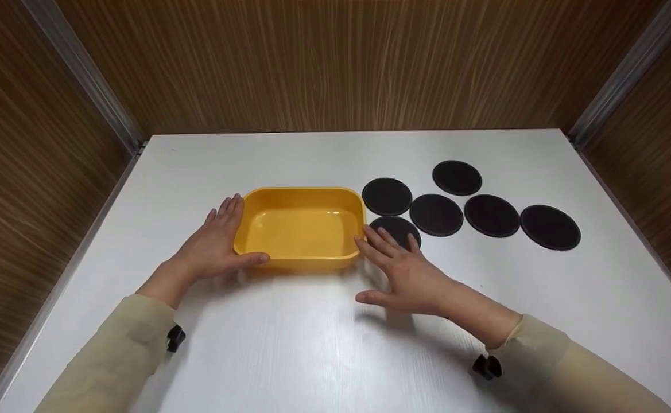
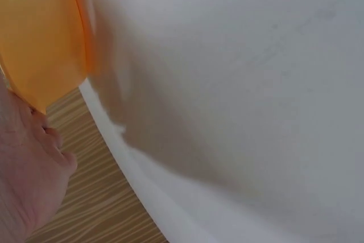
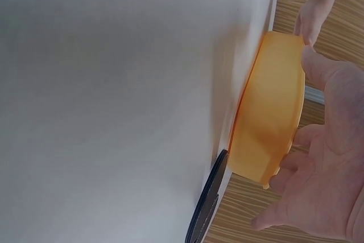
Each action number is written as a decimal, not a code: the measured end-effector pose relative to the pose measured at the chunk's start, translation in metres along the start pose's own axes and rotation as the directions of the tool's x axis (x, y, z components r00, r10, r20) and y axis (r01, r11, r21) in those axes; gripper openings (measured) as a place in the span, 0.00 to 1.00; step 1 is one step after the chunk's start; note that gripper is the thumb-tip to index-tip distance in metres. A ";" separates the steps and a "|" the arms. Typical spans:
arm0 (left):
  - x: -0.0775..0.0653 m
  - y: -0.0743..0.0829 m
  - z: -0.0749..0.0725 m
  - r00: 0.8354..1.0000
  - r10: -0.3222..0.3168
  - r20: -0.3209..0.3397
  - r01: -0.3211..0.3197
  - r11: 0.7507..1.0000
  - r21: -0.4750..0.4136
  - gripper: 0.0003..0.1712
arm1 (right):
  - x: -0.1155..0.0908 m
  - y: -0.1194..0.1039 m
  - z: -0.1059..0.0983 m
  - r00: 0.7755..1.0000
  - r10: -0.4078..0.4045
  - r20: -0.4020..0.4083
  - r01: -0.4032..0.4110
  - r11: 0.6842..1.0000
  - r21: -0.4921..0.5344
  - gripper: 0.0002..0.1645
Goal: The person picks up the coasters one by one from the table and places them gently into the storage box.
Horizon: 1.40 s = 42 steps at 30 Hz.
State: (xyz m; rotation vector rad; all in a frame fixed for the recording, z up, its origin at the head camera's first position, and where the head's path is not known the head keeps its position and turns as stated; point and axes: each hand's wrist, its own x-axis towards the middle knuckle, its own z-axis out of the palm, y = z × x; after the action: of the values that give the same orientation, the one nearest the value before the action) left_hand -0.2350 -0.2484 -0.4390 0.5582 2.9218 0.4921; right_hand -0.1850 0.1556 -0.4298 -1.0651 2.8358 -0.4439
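A yellow rectangular plastic tub (image 1: 303,264) with rounded corners stands on the white table, nothing inside it. My left hand (image 1: 212,244) lies along its left end, fingers straight against the outer wall and thumb on the front rim. At the opposite end, my right hand (image 1: 407,272) has its fingers spread, some fingertips at the tub's right rim; the thumb points away from it. Below those fingers lies a black round coaster (image 1: 395,229), partly covered by the hand. In the right wrist view, the tub's side wall (image 3: 267,106) shows beside the right hand (image 3: 324,169).
Several more black round coasters lie flat to the right of the tub, including a far one (image 1: 457,178) and a rightmost one (image 1: 550,228). Wood-grain panels (image 1: 335,69) enclose the white table (image 1: 312,344) at the back and both sides.
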 end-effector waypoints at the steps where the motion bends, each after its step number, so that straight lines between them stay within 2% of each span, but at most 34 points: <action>1: 0.000 0.000 0.000 1.000 -0.002 -0.001 0.002 1.000 -0.009 0.76 | 0.000 0.000 0.000 1.000 -0.001 0.002 0.001 1.000 0.007 0.60; 8: -0.001 0.004 0.000 1.000 -0.021 0.014 0.022 0.999 -0.034 0.78 | -0.002 0.007 -0.005 1.000 0.005 0.014 -0.006 0.997 0.083 0.59; 14: 0.001 0.004 0.001 0.999 -0.033 0.024 0.034 0.999 -0.032 0.79 | -0.007 0.023 -0.021 0.998 0.033 -0.048 -0.028 0.994 0.104 0.60; 21: 0.002 0.006 0.001 0.999 -0.033 0.029 0.034 0.999 -0.033 0.79 | -0.024 0.067 -0.053 0.983 0.129 -0.129 -0.110 0.983 0.145 0.58; 27: 0.000 0.007 0.000 0.999 -0.039 0.029 0.040 0.999 -0.034 0.79 | -0.045 0.111 -0.076 0.952 0.170 -0.254 -0.124 0.974 0.188 0.54; 30: -0.001 0.006 0.000 0.999 -0.041 0.025 0.042 0.998 -0.036 0.79 | -0.057 0.132 -0.086 0.933 0.221 -0.285 -0.148 0.956 0.255 0.55; 33: -0.002 0.006 0.001 0.999 -0.044 0.026 0.045 0.998 -0.043 0.79 | -0.070 0.154 -0.093 0.911 0.303 -0.280 -0.211 0.925 0.316 0.56; 37: -0.002 0.006 0.002 0.999 -0.045 0.028 0.046 0.997 -0.054 0.79 | -0.089 0.183 -0.101 0.877 0.411 -0.249 -0.303 0.874 0.379 0.56; 42: 0.000 0.007 0.001 0.999 -0.041 0.027 0.043 0.998 -0.051 0.80 | -0.112 0.218 -0.105 0.840 0.489 -0.234 -0.342 0.813 0.472 0.54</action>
State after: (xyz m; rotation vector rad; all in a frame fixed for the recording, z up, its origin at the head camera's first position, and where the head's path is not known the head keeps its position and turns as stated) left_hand -0.2326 -0.2425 -0.4374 0.4920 2.8806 0.5491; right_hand -0.2563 0.4108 -0.3976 -0.2733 2.9251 -1.2158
